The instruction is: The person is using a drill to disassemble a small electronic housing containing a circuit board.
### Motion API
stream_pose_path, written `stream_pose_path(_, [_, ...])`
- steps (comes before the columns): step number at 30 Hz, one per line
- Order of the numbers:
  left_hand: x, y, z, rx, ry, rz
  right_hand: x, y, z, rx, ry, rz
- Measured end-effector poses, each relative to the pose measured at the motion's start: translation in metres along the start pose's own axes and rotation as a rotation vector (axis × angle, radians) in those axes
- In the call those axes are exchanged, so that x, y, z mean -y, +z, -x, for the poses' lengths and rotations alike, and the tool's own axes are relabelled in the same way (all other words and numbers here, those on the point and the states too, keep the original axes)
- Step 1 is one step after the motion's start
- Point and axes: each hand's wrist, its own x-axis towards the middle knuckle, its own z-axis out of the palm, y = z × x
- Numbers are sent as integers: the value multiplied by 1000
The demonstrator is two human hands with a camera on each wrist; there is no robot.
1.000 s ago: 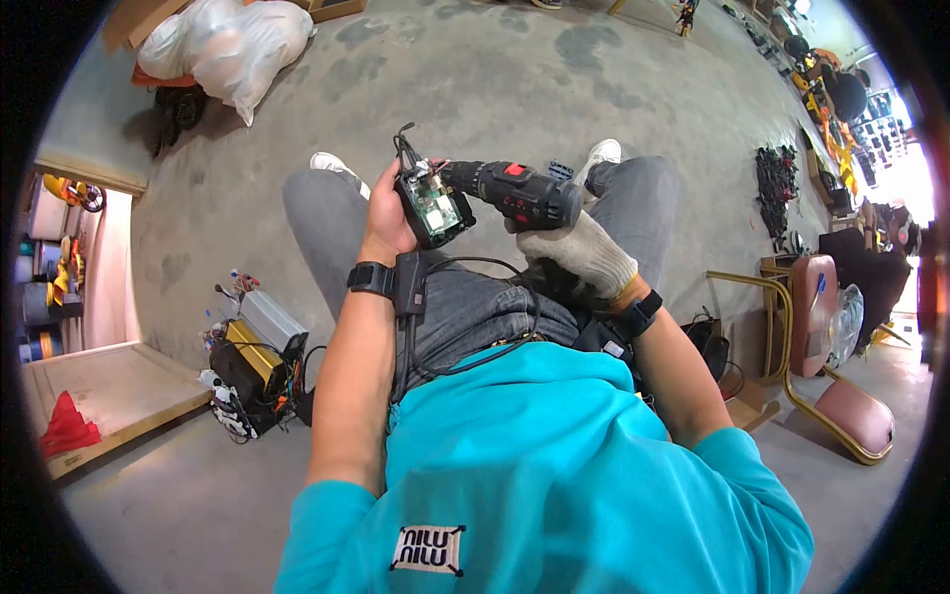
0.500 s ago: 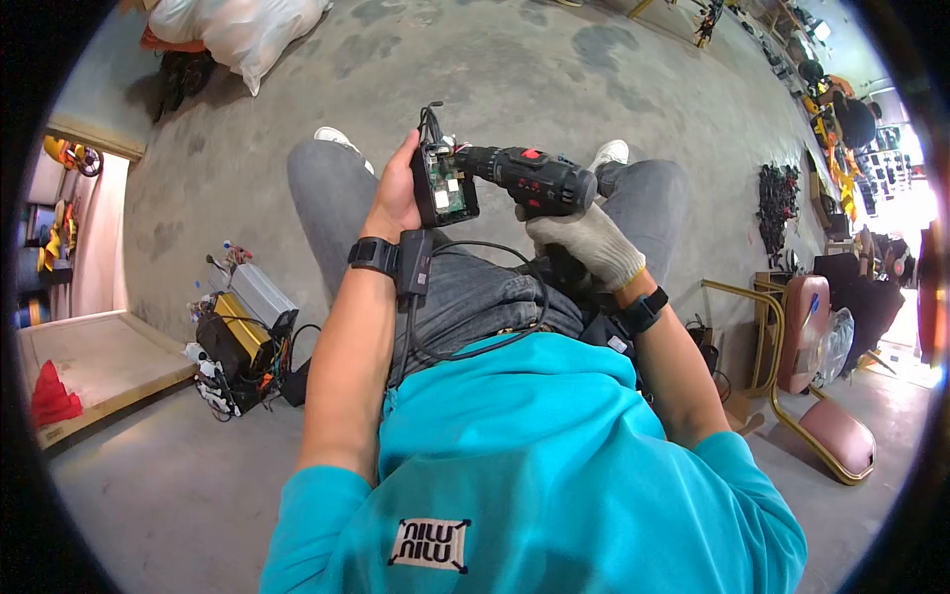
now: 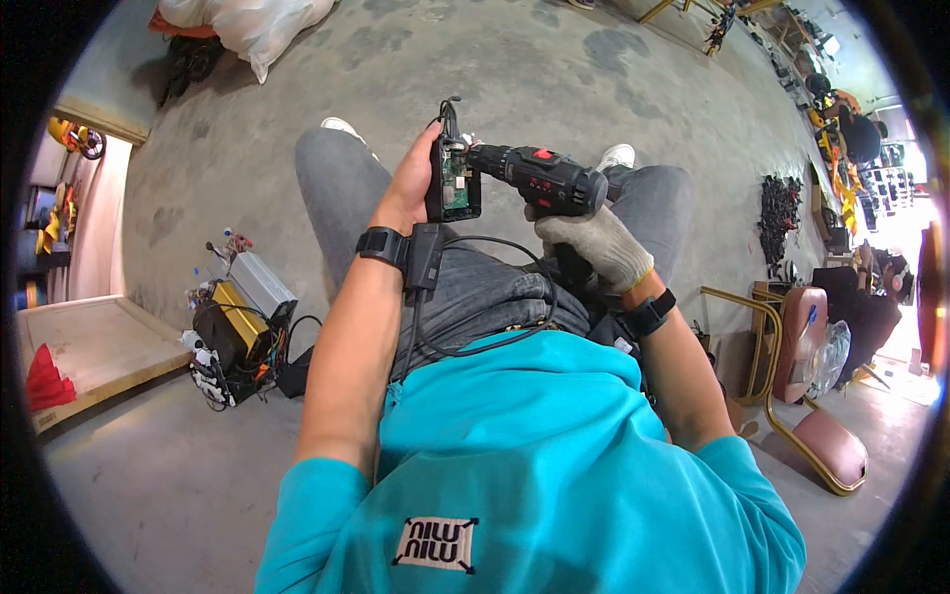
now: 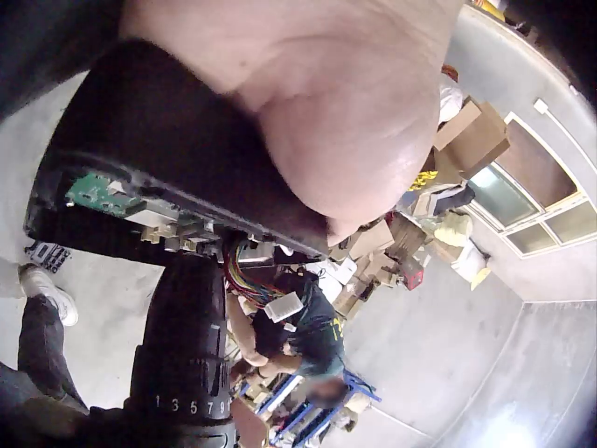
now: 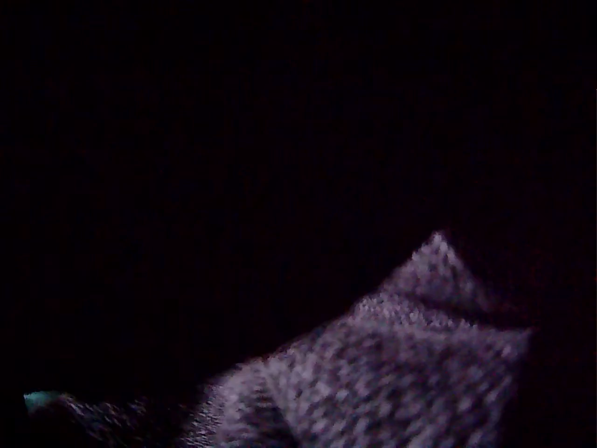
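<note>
My bare left hand [image 3: 406, 193] holds a black plastic housing [image 3: 434, 210], its open side toward the right. Inside lies a green circuit board [image 3: 460, 195]; dark cables rise from the housing's top. With the gloved right hand [image 3: 599, 246] I grip a black cordless drill [image 3: 556, 181], its nose pointing left at the upper part of the board. The left wrist view shows the numbered drill collar [image 4: 182, 387] close under the housing's opening, beside coloured wires [image 4: 242, 275] and a white connector [image 4: 283, 306]. The bit's tip is hidden. Mostly dark, the right wrist view shows the knitted glove [image 5: 392, 373].
A black cable [image 3: 485, 351] loops across my lap from the left wrist's box. On the floor at left sits a metal and gold electronic assembly [image 3: 252, 312] with wires. A gold-framed chair [image 3: 802, 342] lies at right; a white bag [image 3: 252, 25] is at upper left.
The housing has turned more upright and moved slightly right with my left hand. The drill has shifted right along with it, its nose still at the board's upper part.
</note>
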Motion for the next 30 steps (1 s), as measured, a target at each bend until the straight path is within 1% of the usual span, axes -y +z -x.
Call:
stream_pose_path(3, [-2, 0, -1, -10, -17, -48, 0, -2, -1, 0, 43, -5])
stream_pose_path(5, [-2, -6, -2, 58, -22, -28, -6, -6, -4, 59, 64, 13])
stream_pose_path(6, [-1, -4, -2, 57, -22, -25, -5, -6, -4, 60, 66, 14])
stream_pose_path(8, [-2, -1, -2, -30, -38, -71, -2, -5, -3, 57, 76, -4])
stream_pose_path(9, [-2, -4, -3, -31, -38, -70, -2, -5, -4, 57, 77, -4])
stream_pose_path(11, [-1, -10, -6, 40, -58, -73, -1, -6, -4, 50, 93, 13])
stream_pose_path(15, [-2, -4, -2, 24, -53, -98, -2, -8, -5, 48, 76, 32])
stream_pose_path(17, [-3, 0, 0, -21, -58, -94, -1, -8, -5, 44, 89, 63])
stream_pose_path(26, [-3, -9, -3, 5, -84, -135, 2, -7, -4, 38, 96, 67])
stream_pose_path(30, [-3, -6, -2, -14, -69, -122, -1, -7, -5, 33, 94, 60])
